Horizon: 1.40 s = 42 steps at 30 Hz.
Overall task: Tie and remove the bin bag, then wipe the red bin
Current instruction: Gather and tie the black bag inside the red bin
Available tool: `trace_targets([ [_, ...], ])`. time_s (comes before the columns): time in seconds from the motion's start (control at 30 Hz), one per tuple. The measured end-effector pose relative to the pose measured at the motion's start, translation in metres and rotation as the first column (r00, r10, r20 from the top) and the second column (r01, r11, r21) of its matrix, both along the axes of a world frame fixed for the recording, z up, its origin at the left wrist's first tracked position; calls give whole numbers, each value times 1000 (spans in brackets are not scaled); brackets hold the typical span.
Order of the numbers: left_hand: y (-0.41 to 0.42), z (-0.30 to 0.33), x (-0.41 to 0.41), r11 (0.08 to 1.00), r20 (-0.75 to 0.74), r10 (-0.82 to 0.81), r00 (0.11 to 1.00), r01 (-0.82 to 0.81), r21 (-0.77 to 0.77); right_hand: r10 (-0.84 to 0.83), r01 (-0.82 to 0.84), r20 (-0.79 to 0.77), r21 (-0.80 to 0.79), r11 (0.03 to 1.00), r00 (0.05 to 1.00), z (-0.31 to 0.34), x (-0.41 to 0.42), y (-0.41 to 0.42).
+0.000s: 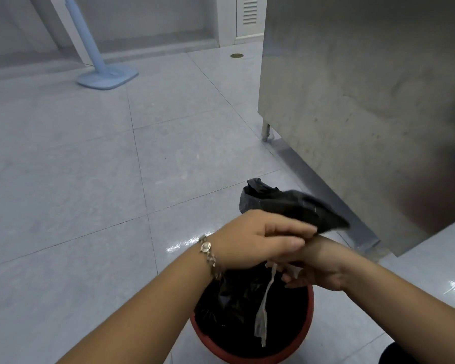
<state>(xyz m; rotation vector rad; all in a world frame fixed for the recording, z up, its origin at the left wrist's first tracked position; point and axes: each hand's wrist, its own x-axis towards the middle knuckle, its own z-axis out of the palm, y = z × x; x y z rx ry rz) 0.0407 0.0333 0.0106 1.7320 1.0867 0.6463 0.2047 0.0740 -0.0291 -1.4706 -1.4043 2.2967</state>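
Our left hand [263, 240] grips the bin bag [294, 206] flap, crossing over our right hand [318, 271] — which pinches a pale strip [263, 311] — directly above the red bin [247, 355].

A black bin bag [250, 300] is seen inside a red bin [306, 313]. A pale, translucent white strip [263, 308] is seen against the black. The floor [90, 166] is laid with pale grey-blue glossy tiles. A light blue mop [107, 77] is seen near the far edge of the floor. The cabinet [365, 101] is dull silver-grey with faint smudges. A silver bracelet [209, 254] is worn.
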Motion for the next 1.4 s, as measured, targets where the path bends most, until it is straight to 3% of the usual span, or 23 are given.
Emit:
trace_targets([
  [0.13, 49, -35, -1, 997, -180, 64, 981, -72, -33, 41, -42, 33, 25, 999, 999, -1, 1, 0],
  [0.23, 66, -65, -8, 966, -411, 96, 906, -185, -181, 6, -6, -6, 12, 1000, 1000, -4, 6, 1],
  [0.3, 67, -79, -8, 950, -457, 118, 881, -234, -205, -17, 17, -39, 3, 1000, 999, -6, 7, 3],
  [0.43, 65, -72, -6, 951, -426, 249, 870, -303, -63, -54, 51, -139, -26, 998, 989, -7, 6, 4],
  [0.6, 27, -25, -14, 878, -114, 452, 885, -419, 234, -55, 44, -253, -47, 998, 966, -10, 6, 7],
  [0.7, -8, -18, -14, 942, -248, 329, 911, -299, 149, -66, 59, -241, -36, 998, 968, -10, 5, 8],
  [0.83, -28, -41, -10, 976, -436, 211, 875, -210, 52, 6, -12, -204, -27, 1000, 979, -9, 4, 9],
  [1.03, -22, -57, -12, 920, -384, 385, 839, -315, 234, 40, -34, -133, 46, 998, 990, -6, 7, 8],
  [1.2, -20, -68, -16, 929, -570, 202, 797, 28, 369, 200, -211, 74, 204, 956, 977, 8, 14, 4],
  [1.27, -20, -75, -16, 920, -600, 194, 776, 68, 386, 257, -307, 193, 311, 899, 947, 14, 15, 1],
  [1.3, -20, -77, -15, 915, -602, 203, 772, 70, 397, 252, -355, 277, 437, 826, 927, 16, 15, 1],
  [1.33, -20, -78, -14, 910, -592, 216, 776, 60, 410, 217, -406, 364, 599, 690, 906, 18, 14, 2],
  [1.4, -21, -75, -10, 896, -534, 244, 810, 23, 444, 135, -441, 420, 849, 291, 898, 22, 10, 3],
])
